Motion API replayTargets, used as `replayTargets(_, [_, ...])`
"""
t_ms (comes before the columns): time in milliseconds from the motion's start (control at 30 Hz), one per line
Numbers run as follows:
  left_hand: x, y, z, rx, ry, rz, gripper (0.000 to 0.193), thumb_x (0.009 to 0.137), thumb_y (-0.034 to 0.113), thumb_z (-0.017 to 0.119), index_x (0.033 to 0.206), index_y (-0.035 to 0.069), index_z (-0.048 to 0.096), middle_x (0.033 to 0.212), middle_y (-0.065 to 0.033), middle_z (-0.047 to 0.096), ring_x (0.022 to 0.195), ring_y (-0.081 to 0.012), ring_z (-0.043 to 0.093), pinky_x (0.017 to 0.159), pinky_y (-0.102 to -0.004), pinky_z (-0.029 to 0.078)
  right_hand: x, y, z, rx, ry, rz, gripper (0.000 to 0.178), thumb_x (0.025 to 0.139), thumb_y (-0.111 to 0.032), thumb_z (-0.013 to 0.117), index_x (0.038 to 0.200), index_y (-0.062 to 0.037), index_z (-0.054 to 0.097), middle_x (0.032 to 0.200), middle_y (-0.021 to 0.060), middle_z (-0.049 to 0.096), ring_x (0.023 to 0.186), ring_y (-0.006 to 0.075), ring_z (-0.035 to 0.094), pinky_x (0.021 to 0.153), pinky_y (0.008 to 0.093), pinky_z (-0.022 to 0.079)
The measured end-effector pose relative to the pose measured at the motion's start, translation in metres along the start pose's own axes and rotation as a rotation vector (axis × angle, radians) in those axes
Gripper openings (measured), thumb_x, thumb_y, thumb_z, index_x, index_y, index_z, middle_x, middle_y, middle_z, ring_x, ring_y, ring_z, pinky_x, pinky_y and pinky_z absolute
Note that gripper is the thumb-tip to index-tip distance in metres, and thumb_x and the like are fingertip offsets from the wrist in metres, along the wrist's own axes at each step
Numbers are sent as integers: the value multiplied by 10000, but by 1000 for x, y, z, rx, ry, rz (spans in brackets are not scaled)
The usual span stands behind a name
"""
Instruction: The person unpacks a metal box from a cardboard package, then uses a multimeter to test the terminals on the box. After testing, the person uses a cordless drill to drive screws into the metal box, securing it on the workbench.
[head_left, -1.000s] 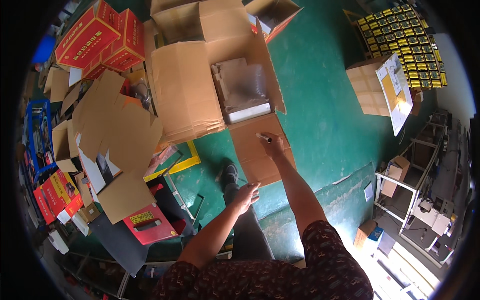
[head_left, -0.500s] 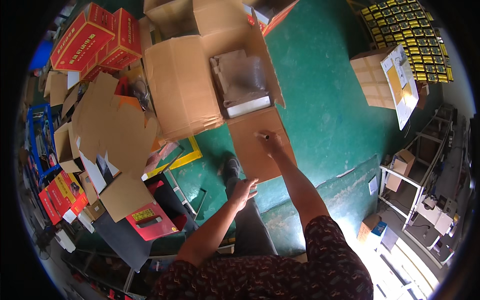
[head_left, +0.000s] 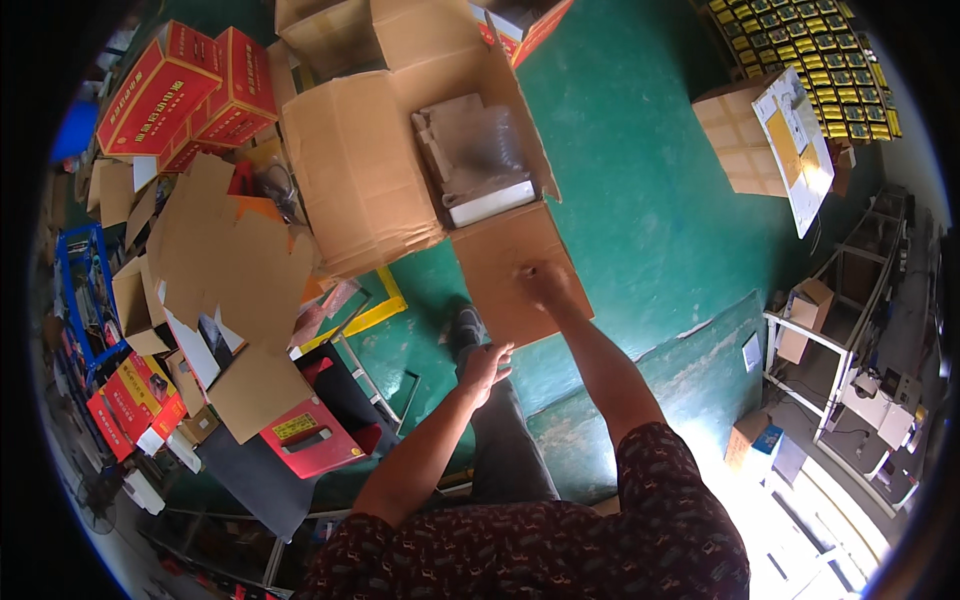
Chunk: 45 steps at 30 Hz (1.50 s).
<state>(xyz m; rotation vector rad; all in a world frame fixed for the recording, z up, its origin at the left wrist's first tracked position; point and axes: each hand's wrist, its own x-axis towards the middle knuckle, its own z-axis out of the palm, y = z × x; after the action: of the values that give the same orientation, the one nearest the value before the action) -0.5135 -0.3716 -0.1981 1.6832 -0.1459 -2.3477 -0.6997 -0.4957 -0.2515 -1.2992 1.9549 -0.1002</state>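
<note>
At the far left stood a blue rack (head_left: pixel 100 285), with stacked red boxes (head_left: pixel 155 90) above it in view and a red and yellow box (head_left: pixel 138 400) below it. Next came a heap of torn cardboard sheets (head_left: pixel 230 225), and under its lower edge a red case (head_left: pixel 312 440) with a dark handle. A yellow frame (head_left: pixel 375 312) was on the green floor (head_left: pixel 615 150) just to the right of the heap.

In the middle stood a large open cardboard box (head_left: pixel 355 170), its flaps spread out; a block in clear wrap (head_left: pixel 472 150) was inside, toward the right. The left hand (head_left: pixel 485 370) was over the person's leg, half open with the fingers loosely bent, and held nothing that showed. Its fingertips were by the near left corner of a brown cardboard panel (head_left: pixel 505 295); whether they touched, I could not tell. The panel was right at the near side of the large box, in front of the person. The right hand (head_left: pixel 547 287) was over the panel's right half, fingers curled in; blur hid whether they gripped anything.

Farther right, a taped carton (head_left: pixel 738 135) with a white board (head_left: pixel 795 150) against it stood near rows of yellow and black packs (head_left: pixel 810 60). A white metal rack (head_left: pixel 835 375) stood below.
</note>
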Motion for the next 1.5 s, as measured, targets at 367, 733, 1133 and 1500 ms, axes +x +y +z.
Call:
replayTargets(367, [-95, -21, -78, 894, -120, 604, 194, 962, 242, 701, 941, 53, 664, 718, -3, 610, 644, -103, 559, 607, -304, 469, -231, 22, -75, 1220, 323, 256, 269, 902, -222, 684, 977, 32, 732, 765, 93, 696, 571, 123, 563, 537, 276, 446])
replayTargets(733, [-271, -80, -130, 911, -663, 406, 187, 1043, 175, 482, 972, 45, 595, 738, 20, 472, 695, -70, 454, 641, -253, 400, -582, -49, 42, 1727, 557, 365, 223, 918, -203, 644, 991, 5, 677, 792, 74, 656, 620, 158, 586, 559, 283, 466])
replayTargets(1133, [-400, -190, -98, 1313, -1050, 286, 262, 1048, 254, 569, 1081, 22, 688, 761, 74, 510, 688, -19, 437, 600, -221, 361, -782, -94, 127, 1967, 816, 374, 171, 939, -169, 619, 933, -25, 709, 679, 36, 622, 540, 102, 544, 470, 248, 393])
replayTargets(1500, [-467, -336, -63, 1686, -1347, -375, 505, 1056, 438, 548, 985, -41, 692, 595, 41, 470, 527, -63, 421, 520, -246, 370, -936, -108, 240, 1973, 1435, 252, 176, 940, -190, 638, 914, -39, 726, 681, 32, 644, 515, 65, 522, 471, 216, 389])
